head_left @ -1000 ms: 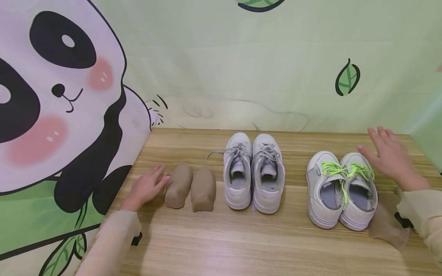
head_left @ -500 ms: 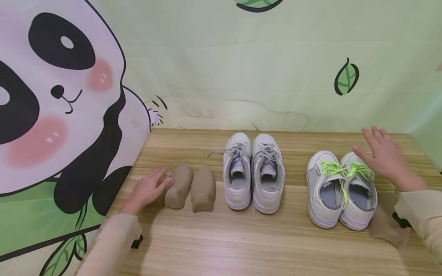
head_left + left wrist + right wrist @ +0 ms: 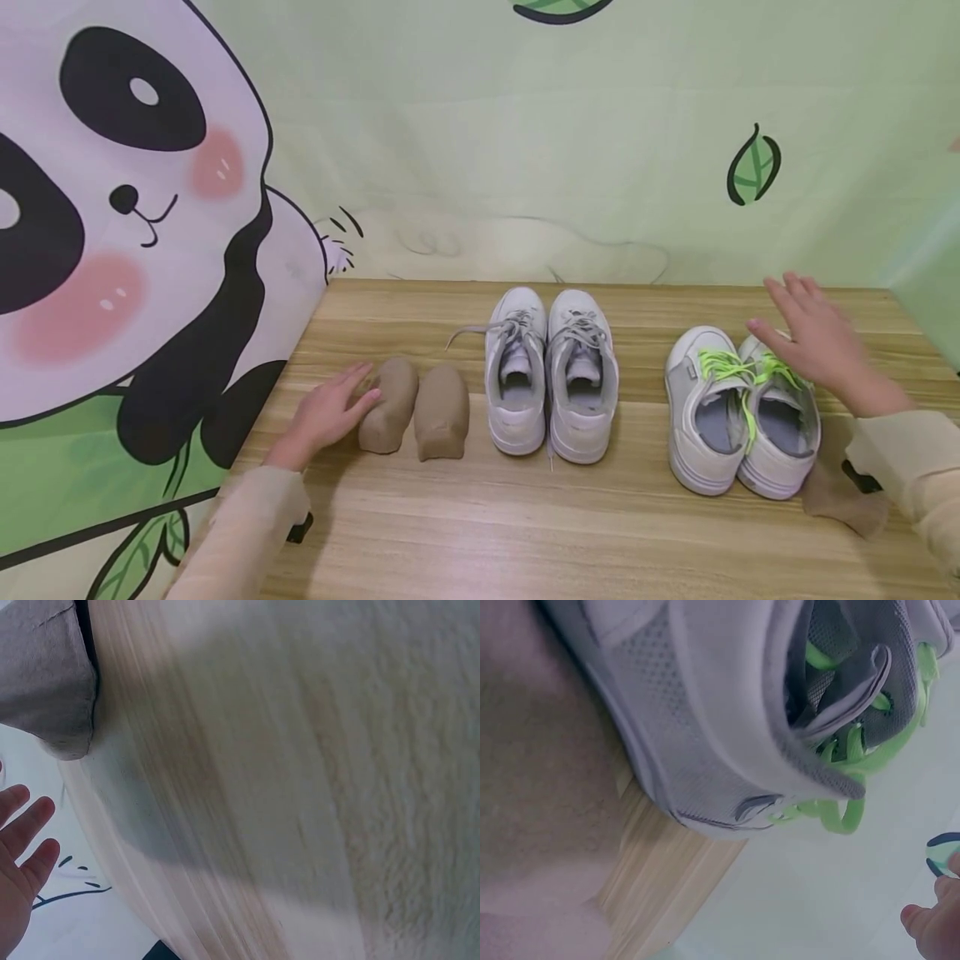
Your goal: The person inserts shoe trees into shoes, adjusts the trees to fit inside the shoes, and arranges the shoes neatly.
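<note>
My left hand, fingers spread and straight, is at the left edge of the left brown shoe insert; whether it touches I cannot tell. A second brown insert stands beside that one. In the left wrist view my hand is beside a brown insert. My right hand, fingers extended and holding nothing, hovers over the toe of the right green-laced shoe. The right wrist view has a grey-white shoe with green laces and part of my hand.
A white pair with grey laces, left shoe and right shoe, stands mid-table. The other green-laced shoe is farther right. Brown material lies partly under my right sleeve. Behind the wooden table hangs a panda-print backdrop.
My right hand has moved left, from beside the right green-laced shoe to over its toe. My left hand has shifted slightly right, closer against the left insert. The shoes have stayed put.
</note>
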The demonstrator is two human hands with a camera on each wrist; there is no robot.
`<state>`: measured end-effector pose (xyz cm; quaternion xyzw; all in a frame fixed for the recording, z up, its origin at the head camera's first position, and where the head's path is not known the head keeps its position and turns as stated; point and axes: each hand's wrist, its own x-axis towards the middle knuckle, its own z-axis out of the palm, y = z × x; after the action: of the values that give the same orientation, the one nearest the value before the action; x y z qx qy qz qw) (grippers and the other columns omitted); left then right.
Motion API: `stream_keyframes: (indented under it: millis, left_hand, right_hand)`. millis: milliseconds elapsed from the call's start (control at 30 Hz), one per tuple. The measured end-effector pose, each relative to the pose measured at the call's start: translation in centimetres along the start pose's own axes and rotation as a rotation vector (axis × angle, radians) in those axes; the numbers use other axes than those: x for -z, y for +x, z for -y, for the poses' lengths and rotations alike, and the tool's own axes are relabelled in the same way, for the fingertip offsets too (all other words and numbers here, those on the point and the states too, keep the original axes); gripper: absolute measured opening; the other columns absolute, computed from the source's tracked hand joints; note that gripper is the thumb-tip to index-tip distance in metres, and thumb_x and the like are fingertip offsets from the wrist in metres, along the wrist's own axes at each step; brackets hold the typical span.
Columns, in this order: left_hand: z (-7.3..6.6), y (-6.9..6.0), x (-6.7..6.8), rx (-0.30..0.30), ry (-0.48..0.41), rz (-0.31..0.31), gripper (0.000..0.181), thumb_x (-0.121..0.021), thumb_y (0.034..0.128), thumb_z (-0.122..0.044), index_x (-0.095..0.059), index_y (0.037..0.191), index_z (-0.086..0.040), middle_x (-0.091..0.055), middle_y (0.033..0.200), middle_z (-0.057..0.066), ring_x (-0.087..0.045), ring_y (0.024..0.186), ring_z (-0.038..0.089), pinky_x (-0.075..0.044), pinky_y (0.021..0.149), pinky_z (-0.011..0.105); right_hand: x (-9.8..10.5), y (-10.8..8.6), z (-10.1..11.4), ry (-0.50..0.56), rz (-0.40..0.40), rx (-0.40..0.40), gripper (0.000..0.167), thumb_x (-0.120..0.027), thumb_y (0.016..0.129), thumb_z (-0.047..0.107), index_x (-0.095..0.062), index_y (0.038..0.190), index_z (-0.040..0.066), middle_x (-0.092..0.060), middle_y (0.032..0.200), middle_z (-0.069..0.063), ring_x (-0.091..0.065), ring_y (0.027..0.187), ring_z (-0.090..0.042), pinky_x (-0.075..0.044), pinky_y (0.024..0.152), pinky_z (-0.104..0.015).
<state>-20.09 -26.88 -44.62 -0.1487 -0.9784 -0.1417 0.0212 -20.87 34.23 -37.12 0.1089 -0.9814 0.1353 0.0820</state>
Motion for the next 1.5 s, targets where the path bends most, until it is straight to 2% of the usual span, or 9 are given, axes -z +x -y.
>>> stream_keyframes:
  millis: [567,833,1300,1500]
  left_hand:
    - [-1.1,-0.8,-0.1,-0.071,0.012,-0.014,0.056,-0.042,0.0893,-0.044,-0.040,0.133,-0.009,-0.041,0.135,0.015,-0.040,0.121,0.036,-0.033,0.094,0.052]
    - [-1.5,-1.0,-0.7,-0.071,0.023,-0.007,0.058,-0.044,0.0875,-0.047,-0.041,0.132,-0.011,-0.040,0.136,0.013,-0.039,0.122,0.034,-0.033,0.095,0.051]
    - [-2.0,-1.3,-1.4,-0.100,0.031,-0.019,0.067,-0.055,0.0773,-0.055,-0.047,0.128,-0.012,-0.043,0.134,0.012,-0.043,0.119,0.033,-0.036,0.093,0.049]
    - [-2.0,-1.5,-1.8,-0.090,0.022,0.001,0.071,-0.056,0.0758,-0.056,-0.044,0.130,-0.012,-0.040,0.137,0.010,-0.042,0.120,0.033,-0.036,0.092,0.050]
  right_hand:
    - [-0.4,0.3,0.8,0.009,-0.004,0.045,0.065,-0.039,0.092,0.039,-0.015,0.140,0.002,-0.008,0.143,-0.029,0.001,0.133,-0.042,-0.011,0.093,-0.068]
    - [-0.5,0.2,1.1,0.015,-0.005,0.051,0.066,-0.039,0.092,0.039,-0.015,0.140,0.002,-0.008,0.143,-0.029,0.001,0.133,-0.041,-0.010,0.095,-0.066]
    - [-0.8,0.2,1.8,0.006,0.015,0.059,0.066,-0.037,0.092,0.040,-0.014,0.141,0.003,-0.005,0.144,-0.026,0.002,0.134,-0.038,-0.009,0.097,-0.064]
    - [-1.0,0.2,2.0,-0.002,0.033,0.063,0.066,-0.037,0.092,0.041,-0.012,0.141,0.004,-0.004,0.145,-0.025,0.004,0.134,-0.037,-0.009,0.097,-0.064]
